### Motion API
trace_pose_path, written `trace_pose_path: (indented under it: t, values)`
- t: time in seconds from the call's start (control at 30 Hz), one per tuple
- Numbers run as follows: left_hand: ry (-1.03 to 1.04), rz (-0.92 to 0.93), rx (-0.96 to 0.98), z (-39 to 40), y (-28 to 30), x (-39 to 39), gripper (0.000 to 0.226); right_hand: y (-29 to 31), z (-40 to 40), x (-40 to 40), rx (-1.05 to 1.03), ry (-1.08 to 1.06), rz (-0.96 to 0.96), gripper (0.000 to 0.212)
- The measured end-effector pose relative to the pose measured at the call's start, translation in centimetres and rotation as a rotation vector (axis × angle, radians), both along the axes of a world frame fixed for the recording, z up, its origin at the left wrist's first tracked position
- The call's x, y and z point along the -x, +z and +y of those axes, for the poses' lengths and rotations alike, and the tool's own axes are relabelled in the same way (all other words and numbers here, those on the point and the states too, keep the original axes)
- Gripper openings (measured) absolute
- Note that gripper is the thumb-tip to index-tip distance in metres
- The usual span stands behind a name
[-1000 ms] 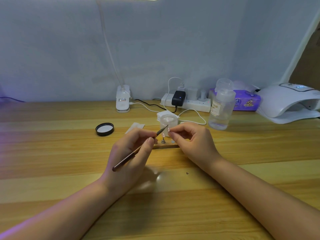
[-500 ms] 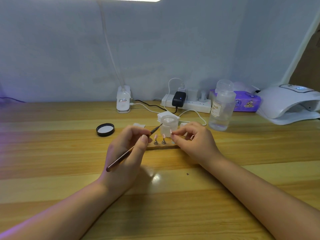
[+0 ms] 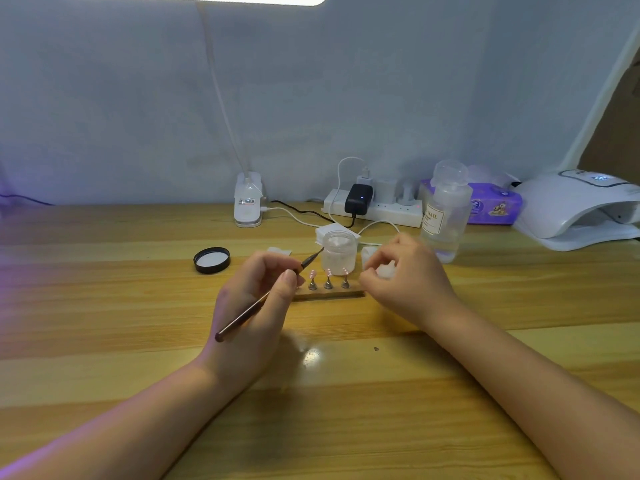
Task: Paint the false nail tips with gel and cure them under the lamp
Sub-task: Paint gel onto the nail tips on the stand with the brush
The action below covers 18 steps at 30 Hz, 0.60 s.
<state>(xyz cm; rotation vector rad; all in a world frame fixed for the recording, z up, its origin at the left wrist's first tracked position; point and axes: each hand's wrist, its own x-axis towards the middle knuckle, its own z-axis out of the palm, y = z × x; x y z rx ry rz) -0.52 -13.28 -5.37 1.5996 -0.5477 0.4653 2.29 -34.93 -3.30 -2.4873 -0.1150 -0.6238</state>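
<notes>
Three pink-and-white false nail tips (image 3: pixel 328 273) stand on small metal holders on a wooden strip (image 3: pixel 329 294) at the middle of the table. My left hand (image 3: pixel 254 306) holds a thin brush (image 3: pixel 249 311), and its dark tip points up toward the open clear gel jar (image 3: pixel 338 252) behind the strip. My right hand (image 3: pixel 407 284) is just right of the strip, blurred. Its fingers curl around a small white pad (image 3: pixel 386 271). The white curing lamp (image 3: pixel 575 209) sits at the far right.
The jar's black lid (image 3: pixel 211 260) lies to the left. A clear liquid bottle (image 3: pixel 445 216), a purple tissue pack (image 3: pixel 495 204), a power strip (image 3: pixel 374 206) with cables, a desk-lamp clamp (image 3: pixel 247 202) and a stack of white pads (image 3: pixel 327 232) line the back.
My right hand has let go of the rightmost nail holder and moved right, off the strip, now around a white pad. My left hand has drawn the brush slightly back and left.
</notes>
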Motion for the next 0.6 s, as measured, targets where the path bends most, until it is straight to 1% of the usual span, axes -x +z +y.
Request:
trace_pose_path:
  t: [0.03, 0.07, 0.1, 0.17, 0.23, 0.37, 0.43, 0.5, 0.6]
  values:
    - [0.001, 0.002, 0.002, 0.0, 0.0, 0.0, 0.015, 0.2, -0.5, -0.1, 0.115, -0.055, -0.017, 0.021]
    - [0.000, 0.001, 0.000, 0.0, 0.0, 0.0, 0.015, 0.4, -1.0, -0.3, 0.240, -0.113, 0.009, 0.030]
    - [-0.003, -0.001, -0.002, 0.0, 0.1, 0.0, 0.015, 0.5, -1.4, -0.5, 0.343, -0.162, 0.076, 0.039]
    - [-0.009, 0.002, -0.002, 0.0, 0.1, 0.0, 0.015, 0.4, -2.0, -0.9, 0.424, -0.181, 0.235, 0.049]
    - [-0.009, 0.001, -0.007, 0.0, 0.2, 0.1, 0.015, 0.1, -2.2, -1.1, 0.391, -0.140, 0.292, 0.046]
    - [0.012, -0.012, -0.045, 0.1, 0.3, 0.2, 0.016, 0.2, -2.4, -1.1, 0.269, -0.079, 0.217, 0.026]
    - [0.028, -0.027, -0.055, -0.1, 0.4, 0.4, 0.016, 0.3, -2.6, -1.0, 0.249, -0.066, 0.174, 0.025]
    - [0.033, -0.095, -0.067, -0.2, 0.7, 0.5, 0.018, 0.7, -2.7, -1.0, 0.180, -0.057, 0.104, 0.026]
    - [0.024, -0.251, -0.122, -0.2, 1.2, 0.6, 0.022, 1.8, -2.2, -0.5, 0.030, -0.010, 0.018, 0.018]
